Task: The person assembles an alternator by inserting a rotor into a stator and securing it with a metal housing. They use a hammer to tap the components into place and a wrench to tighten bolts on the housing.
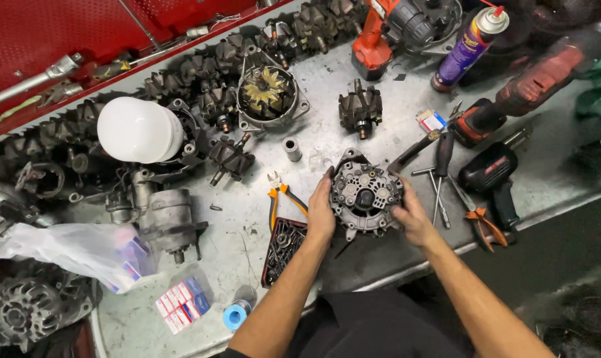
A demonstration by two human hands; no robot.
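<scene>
Hands (367, 212) grip alternator (365, 193) over cluttered grey workbench (327, 106).

auto-electric workshop: alternator parts (227, 159), power drills (532, 86)

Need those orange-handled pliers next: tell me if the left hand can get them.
Probably yes: the orange-handled pliers lie uncovered just beside the left hand, but it must first release the alternator.

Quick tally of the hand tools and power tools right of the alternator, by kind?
Cordless drills: 3
Pliers: 1
Screwdrivers: 2
Spray can: 1
Total: 7
Both hands, left hand and right hand, hold the alternator.
</scene>
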